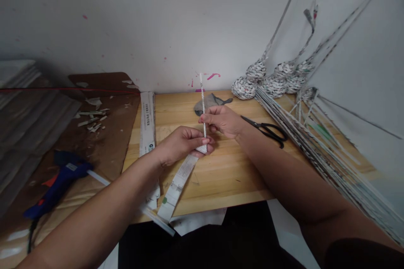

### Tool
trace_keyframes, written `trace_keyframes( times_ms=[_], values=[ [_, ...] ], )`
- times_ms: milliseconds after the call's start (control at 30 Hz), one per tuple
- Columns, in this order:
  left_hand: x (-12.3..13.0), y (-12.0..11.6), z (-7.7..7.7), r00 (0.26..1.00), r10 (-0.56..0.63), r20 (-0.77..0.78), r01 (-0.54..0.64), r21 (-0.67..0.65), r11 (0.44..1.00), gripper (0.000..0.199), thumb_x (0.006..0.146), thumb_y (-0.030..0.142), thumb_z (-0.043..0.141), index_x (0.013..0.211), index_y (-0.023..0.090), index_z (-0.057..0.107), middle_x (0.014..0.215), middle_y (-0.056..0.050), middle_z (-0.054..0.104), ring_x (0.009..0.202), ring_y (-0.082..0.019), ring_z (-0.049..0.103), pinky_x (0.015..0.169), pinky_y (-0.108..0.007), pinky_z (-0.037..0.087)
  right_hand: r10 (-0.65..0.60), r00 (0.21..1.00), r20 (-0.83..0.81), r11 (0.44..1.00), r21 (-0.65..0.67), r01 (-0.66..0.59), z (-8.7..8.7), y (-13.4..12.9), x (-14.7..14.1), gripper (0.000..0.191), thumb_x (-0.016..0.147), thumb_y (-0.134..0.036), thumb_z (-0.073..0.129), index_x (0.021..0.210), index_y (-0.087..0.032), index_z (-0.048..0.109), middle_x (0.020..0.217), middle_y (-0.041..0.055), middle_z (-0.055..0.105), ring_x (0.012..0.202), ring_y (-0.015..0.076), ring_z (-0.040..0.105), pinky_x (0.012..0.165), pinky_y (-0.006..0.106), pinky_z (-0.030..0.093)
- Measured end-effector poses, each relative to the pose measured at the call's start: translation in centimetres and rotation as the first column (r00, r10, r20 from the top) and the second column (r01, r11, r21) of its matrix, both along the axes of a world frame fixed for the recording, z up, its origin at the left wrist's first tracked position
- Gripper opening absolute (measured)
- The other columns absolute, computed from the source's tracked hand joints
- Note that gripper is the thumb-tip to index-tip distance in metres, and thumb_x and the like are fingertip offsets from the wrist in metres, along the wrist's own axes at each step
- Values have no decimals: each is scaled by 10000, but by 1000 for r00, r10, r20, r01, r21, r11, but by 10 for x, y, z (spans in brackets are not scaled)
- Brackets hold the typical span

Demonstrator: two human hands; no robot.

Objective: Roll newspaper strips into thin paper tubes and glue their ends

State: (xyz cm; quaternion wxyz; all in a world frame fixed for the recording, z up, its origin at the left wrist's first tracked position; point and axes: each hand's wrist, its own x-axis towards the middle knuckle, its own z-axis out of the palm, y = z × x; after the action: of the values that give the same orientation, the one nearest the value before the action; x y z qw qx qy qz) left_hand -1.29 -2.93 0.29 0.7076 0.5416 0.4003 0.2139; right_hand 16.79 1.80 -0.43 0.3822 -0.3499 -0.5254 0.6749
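Left grip [184, 145] and right grip [225, 122] are both clamped on one thin paper stick [202, 96], which stands nearly upright above the surface [221, 180]: the left pinches its foot, the right holds it higher up. One flat paper strip [176, 185] slants from beneath the left fingers toward the near edge; whether it joins the stick is hidden.

Beyond the hands lies one grey cloth [217, 100]; near the right forearm, one pair of black scissors [259, 125]. Three two-bulbed woven paper pieces [243, 88] stand against the wall, beside one bundle of paper rolls [303, 147], too many to count. To the left are one pile of flat strips [147, 122] and one blue glue gun [63, 180].
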Motion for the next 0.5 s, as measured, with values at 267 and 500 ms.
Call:
trace_keyframes(
  times_ms=[267, 500],
  values=[
    [-1, 1, -2, 1000, 11, 14, -11, 35, 999, 289, 770, 418, 715, 885, 154, 747, 918, -91, 731, 870, -185, 652, 799, -350, 529, 135, 990, 30, 991, 17, -136, 4, -1, 3, 318, 723, -408, 773, 809, -115, 686, 581, -33, 575, 476, 49, 463, 400, 163, 328],
    [-1, 2, -1, 1000, -7, 3, 7, 83, 996, 293, 788, 432, 691, 862, 152, 736, 912, -89, 723, 873, -191, 650, 777, -350, 533, -2, 999, 39, 995, 100, -2, 6, -3, 1, 293, 698, -379, 795, 706, -134, 633, 556, -52, 544, 449, 38, 434, 392, 159, 312]
  ],
)
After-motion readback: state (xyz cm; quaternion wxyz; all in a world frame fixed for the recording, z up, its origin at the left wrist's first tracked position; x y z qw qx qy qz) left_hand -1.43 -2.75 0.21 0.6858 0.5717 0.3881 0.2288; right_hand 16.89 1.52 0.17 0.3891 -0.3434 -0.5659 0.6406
